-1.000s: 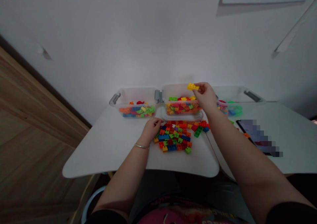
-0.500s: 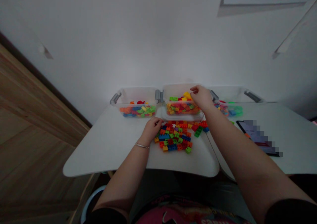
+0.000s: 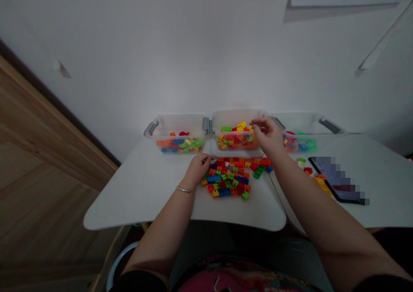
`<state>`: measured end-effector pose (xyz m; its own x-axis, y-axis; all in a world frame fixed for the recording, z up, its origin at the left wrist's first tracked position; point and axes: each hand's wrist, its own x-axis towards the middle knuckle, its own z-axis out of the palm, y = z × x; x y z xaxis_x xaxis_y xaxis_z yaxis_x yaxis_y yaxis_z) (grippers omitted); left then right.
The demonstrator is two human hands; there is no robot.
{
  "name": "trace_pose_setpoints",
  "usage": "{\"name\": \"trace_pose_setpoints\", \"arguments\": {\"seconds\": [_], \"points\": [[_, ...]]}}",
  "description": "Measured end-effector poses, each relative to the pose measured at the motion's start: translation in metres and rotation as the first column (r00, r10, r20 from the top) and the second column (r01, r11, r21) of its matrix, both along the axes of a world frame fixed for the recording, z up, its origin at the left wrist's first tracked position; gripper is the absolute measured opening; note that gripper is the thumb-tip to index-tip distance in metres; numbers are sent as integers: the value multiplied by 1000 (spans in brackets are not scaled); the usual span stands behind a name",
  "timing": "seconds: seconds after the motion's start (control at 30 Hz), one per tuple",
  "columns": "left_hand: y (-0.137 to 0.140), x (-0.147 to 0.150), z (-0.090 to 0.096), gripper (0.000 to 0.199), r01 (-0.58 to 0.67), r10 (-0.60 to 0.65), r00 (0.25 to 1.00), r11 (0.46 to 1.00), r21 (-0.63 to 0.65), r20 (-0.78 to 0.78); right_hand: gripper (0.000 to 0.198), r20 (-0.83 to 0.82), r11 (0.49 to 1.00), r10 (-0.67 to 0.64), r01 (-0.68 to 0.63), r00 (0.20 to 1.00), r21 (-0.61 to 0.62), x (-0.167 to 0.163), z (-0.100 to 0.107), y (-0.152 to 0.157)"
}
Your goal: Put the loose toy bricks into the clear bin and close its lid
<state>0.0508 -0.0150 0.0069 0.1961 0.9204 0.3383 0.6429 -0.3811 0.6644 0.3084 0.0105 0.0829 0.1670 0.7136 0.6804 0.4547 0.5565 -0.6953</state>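
A flat pile of coloured toy building bricks (image 3: 227, 180) lies on the white table in front of me. At its upper left edge, my left hand (image 3: 199, 167) rests with fingers loosely stretched against the bricks; I see nothing held in it. My right hand (image 3: 268, 136) hovers at the right end of the middle clear plastic box (image 3: 238, 115), its fingers curved and apart with nothing visible between them. Inside that box are mixed bricks, with a yellow brick (image 3: 241, 125) on top. A green brick (image 3: 258, 171) lies at the pile's right.
Left of the middle box stands another clear box (image 3: 180, 122) of bricks; a third box (image 3: 303, 122) with coloured pieces is at the right. A tablet (image 3: 335, 182) lies on the right table, beside yellow bricks (image 3: 322, 185). The wall (image 3: 193, 46) rises close behind the boxes.
My right hand has drawn back from over the middle box, moving right and slightly down. My right forearm has shifted, uncovering bricks beside the tablet. My left hand has stayed in place.
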Motion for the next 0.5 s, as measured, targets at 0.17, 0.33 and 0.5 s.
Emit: {"name": "trace_pose_setpoints", "arguments": {"seconds": [0.17,0.33,0.5], "points": [[0,1,0,24,-2,2,1000,1000,-4,-13,22,238,983,98,-58,966,-172,1,-20,-32],[1,1,0,24,-8,8,1000,1000,-5,-23,21,514,961,168,-24,841,-275,8,-51,-49],[1,2,-1,24,-3,3,1000,1000,-7,-4,23,652,966,57,123,756,-227,12,-73,-60]]}}
